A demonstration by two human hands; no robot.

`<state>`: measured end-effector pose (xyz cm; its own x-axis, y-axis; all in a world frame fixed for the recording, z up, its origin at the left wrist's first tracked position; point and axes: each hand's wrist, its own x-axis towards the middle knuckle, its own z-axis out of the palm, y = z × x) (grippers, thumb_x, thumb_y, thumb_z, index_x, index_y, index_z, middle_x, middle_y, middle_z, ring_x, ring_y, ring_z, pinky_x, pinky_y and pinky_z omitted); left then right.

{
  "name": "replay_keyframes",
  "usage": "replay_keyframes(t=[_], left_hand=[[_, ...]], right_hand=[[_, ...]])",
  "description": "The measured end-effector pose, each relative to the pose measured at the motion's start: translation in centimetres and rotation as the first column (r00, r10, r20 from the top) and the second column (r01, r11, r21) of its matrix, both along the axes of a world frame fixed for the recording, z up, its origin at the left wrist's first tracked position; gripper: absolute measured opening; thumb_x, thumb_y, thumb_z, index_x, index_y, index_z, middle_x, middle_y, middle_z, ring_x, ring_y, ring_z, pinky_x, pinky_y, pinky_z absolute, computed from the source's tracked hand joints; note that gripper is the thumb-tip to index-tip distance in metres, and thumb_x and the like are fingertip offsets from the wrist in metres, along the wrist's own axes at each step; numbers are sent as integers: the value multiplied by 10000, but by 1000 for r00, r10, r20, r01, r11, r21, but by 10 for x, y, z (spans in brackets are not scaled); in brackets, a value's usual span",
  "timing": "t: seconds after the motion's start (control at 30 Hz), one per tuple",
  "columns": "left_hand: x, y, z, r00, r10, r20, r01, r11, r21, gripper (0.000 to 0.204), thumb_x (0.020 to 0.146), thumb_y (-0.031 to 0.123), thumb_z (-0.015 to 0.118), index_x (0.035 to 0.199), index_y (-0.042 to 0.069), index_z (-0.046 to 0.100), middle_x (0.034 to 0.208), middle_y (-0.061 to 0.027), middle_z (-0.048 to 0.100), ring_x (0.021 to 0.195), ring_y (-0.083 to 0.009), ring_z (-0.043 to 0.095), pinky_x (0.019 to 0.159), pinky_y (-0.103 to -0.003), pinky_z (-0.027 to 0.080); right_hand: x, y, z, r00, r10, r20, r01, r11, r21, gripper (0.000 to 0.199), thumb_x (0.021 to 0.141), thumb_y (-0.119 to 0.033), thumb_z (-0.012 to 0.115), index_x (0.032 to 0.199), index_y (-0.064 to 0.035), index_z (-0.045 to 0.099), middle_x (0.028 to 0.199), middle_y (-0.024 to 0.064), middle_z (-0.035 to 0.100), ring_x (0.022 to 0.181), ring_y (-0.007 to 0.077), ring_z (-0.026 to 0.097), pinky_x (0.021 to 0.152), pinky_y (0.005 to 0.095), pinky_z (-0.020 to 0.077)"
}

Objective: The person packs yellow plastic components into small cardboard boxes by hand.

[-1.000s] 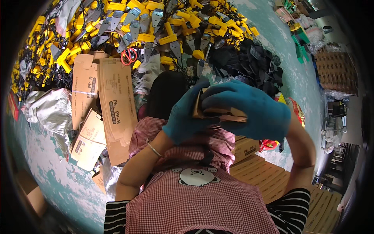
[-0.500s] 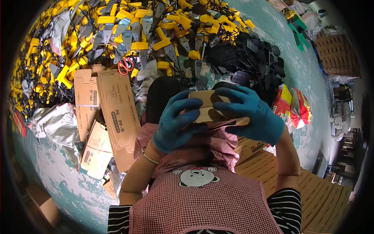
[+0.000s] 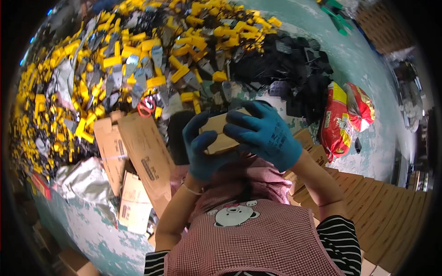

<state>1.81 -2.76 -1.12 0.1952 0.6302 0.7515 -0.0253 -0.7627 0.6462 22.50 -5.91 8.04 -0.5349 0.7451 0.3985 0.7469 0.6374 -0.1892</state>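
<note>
Both my hands wear blue work gloves and hold one small brown cardboard box [image 3: 215, 130] above my lap. My left hand [image 3: 200, 149] grips its left side, with the thumb side against the near face. The fingers of my right hand [image 3: 267, 132] lie over the right part of the box and cover much of it. The box tilts, its right end higher, and a plain panel shows between the gloves. Whether anything is inside cannot be seen.
Ahead lies a big heap of yellow-handled tools [image 3: 149, 44] with grey metal plates and cords. Red-handled scissors [image 3: 146, 106], black plastic parts [image 3: 287, 64] and flattened cartons [image 3: 146, 158] lie nearby. Red-and-yellow bags [image 3: 338, 124] and rows of brown boxes [image 3: 382, 207] are at right.
The box has tilted and turned; its recessed, open-looking side gave way to a flat panel. Both hands moved left in the picture and stay on it. The whole view has swung somewhat.
</note>
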Motion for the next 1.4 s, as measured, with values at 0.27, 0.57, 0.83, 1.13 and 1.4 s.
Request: replay_keyframes(t=[0.27,0.57,0.83,1.13,1.4], left_hand=[[8,40,167,989,-23,144,55,974,-219,536,1012,299,516,1454,62,327,1460,-220,414,1292,-343,496,1074,-509,442],[73,47,111,983,-102,-153,74,982,-175,595,1003,237,552,1510,32,316,1515,-117,390,1339,-270,434,1105,-398,356],[-115,60,3,893,255,-371,-428,734,-527,490,1030,153,506,1484,38,363,1420,-159,474,1251,-281,516,1063,-383,413],[-342,-32,-175,852,278,443,226,569,-791,418,990,253,511,1362,65,489,1154,-98,610,1073,-174,569,883,-335,448],[-312,-18,-202,147,436,-888,-980,-60,-192,832,842,489,719,1471,63,378,1465,-216,403,1324,-405,419,1106,-480,365]], right_hand=[[-18,-48,-36,523,-225,-822,123,974,-189,1125,654,-192,914,1544,-12,251,1525,229,354,1401,372,384,1164,419,305],[106,-69,-153,-472,-422,-774,418,666,-618,772,897,-107,731,1534,-39,301,1321,72,583,1124,148,571,970,274,474],[165,-170,-331,-598,-801,34,531,-427,-732,771,893,-449,681,1497,-67,392,1480,204,462,1310,367,483,1098,430,380],[131,-186,-387,224,-894,387,928,74,-366,903,862,-649,568,1511,-51,379,1569,201,339,1455,376,284,1197,484,223],[171,-173,-368,350,-788,506,869,71,-491,647,931,-382,600,1493,-119,414,1547,219,356,1389,411,385,1129,479,354]])
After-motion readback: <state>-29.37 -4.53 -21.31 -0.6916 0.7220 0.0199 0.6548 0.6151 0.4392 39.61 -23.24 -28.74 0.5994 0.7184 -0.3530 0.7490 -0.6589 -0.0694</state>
